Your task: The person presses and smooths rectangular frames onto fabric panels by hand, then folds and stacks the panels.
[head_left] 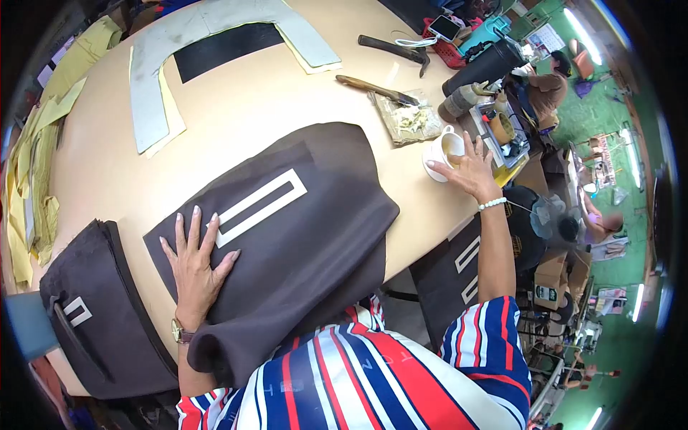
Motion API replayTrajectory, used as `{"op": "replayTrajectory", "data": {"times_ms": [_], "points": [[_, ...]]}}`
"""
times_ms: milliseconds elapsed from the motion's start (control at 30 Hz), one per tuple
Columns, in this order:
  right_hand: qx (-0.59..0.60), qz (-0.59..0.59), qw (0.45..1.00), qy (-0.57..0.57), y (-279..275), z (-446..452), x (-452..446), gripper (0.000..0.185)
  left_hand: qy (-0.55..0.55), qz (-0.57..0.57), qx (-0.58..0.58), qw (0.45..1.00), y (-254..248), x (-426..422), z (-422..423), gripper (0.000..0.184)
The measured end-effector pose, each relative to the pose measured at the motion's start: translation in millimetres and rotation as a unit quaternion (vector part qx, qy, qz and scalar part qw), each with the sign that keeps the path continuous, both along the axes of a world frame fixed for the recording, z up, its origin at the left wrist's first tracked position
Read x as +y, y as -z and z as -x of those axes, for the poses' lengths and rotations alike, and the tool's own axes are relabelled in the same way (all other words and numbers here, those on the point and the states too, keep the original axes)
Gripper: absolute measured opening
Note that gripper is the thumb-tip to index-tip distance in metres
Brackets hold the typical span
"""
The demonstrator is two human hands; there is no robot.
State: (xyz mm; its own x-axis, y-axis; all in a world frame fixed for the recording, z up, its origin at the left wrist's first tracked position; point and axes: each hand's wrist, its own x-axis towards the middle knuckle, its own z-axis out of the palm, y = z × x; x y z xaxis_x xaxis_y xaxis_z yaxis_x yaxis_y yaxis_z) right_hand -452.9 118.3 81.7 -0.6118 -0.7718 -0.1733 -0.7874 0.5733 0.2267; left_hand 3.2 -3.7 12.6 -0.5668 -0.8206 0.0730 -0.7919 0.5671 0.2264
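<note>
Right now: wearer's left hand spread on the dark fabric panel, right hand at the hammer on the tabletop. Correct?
Not the right hand: the head view shows it at the white cup, apart from the hammer. The left hand is spread on the dark fabric panel, as you said.

1. From my remote seat I see the left hand (192,278) flat on dark cloth (322,233), fingers spread, index finger at one end of a white rectangular frame (299,182).
2. Right hand (471,172) at a white cup (432,153), thumb against it; I can't make out whether the fingers close on it.
3. Just beside the cup: smeared board (395,127), wooden-handled tool (369,87) resting across its edge.
4. Hammer (387,48) farther off on the table (287,100).
</note>
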Motion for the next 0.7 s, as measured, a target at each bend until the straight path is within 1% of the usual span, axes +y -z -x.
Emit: {"op": "replayTrajectory", "data": {"times_ms": [33, 133, 233, 333, 367, 467, 500, 600, 633, 667, 700], "points": [[-0.003, -0.022, 1.0, 0.012, -3, -1, -1, 0.083, 0.001, 0.007, 0.002, 1.0, 2, 0, -1, 0.062], [-0.051, 0.002, 0.998, 0.025, -15, 4, -1, 0.072, 0.007, 0.02, 0.012, 1.0, 5, -1, -1, 0.063], [-0.046, 0.196, 0.979, -0.017, -30, 25, 12, 0.051, 0.001, 0.015, 0.014, 1.0, 4, -1, -1, 0.062], [0.035, 0.31, 0.948, -0.066, -38, 14, 22, 0.023, 0.0, 0.009, 0.015, 1.0, 4, 0, 0, 0.061], [0.076, 0.253, 0.961, -0.081, -39, 1, 25, 0.019, 0.001, 0.01, 0.015, 1.0, 4, 0, 0, 0.061], [0.091, 0.101, 0.985, -0.105, -26, -5, 37, 0.024, 0.006, 0.016, 0.018, 1.0, 5, -1, -1, 0.062], [0.073, 0.077, 0.989, -0.107, -32, -17, 34, 0.025, 0.006, 0.018, 0.018, 1.0, 6, -1, -3, 0.062], [0.052, 0.087, 0.988, -0.12, -42, -47, 23, 0.026, 0.01, 0.016, 0.014, 1.0, 3, -1, -3, 0.064], [0.012, 0.133, 0.98, -0.147, -47, -61, 14, 0.031, 0.012, 0.015, 0.01, 1.0, 4, -2, -3, 0.065], [-0.082, 0.194, 0.962, -0.175, -50, -76, 3, 0.034, 0.012, 0.018, 0.011, 1.0, 5, -2, -4, 0.066], [-0.176, 0.25, 0.931, -0.198, -52, -95, -8, 0.037, 0.012, 0.016, 0.014, 1.0, 4, -2, -4, 0.067]]}}
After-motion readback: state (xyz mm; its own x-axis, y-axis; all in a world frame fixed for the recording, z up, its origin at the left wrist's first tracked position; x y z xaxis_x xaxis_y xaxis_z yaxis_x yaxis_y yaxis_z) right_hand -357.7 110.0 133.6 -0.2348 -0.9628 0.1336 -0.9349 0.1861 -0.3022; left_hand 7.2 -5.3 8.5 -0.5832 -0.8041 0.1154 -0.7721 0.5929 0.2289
